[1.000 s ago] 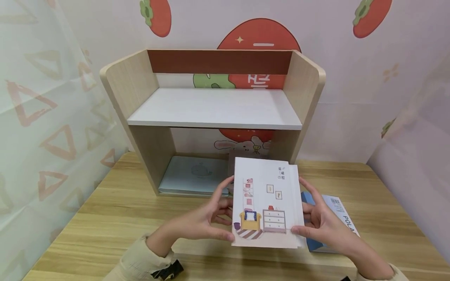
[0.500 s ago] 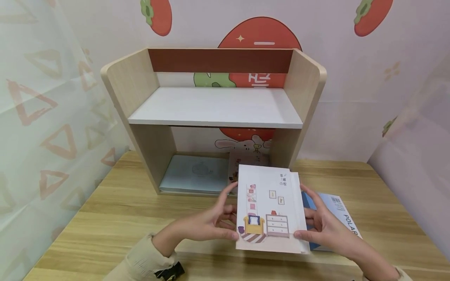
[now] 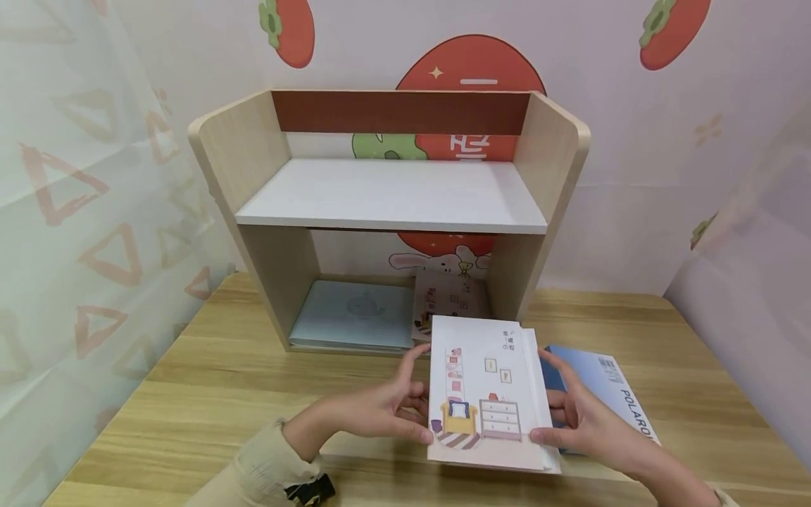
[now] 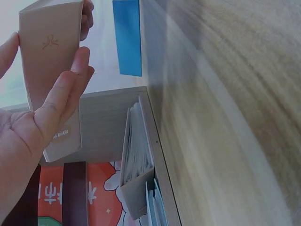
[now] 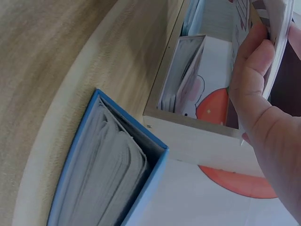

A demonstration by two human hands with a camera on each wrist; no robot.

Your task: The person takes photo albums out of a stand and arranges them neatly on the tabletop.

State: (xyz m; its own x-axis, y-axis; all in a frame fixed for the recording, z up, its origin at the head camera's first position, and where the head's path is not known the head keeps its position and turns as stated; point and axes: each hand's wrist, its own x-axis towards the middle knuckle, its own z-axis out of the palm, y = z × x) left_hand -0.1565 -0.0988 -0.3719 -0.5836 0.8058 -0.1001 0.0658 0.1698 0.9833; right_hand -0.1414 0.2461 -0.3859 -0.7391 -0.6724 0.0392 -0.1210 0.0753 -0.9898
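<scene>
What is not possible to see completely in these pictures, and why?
Head view: lower right part of the shelved patterned book, behind the white book.
Head view: part of the blue book, behind the right hand.
Right wrist view: one end of the blue book, cut off by the bottom edge.

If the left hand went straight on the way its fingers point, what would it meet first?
The white book the left hand grips; beyond it, probably the right hand, though depth is unclear.
</scene>
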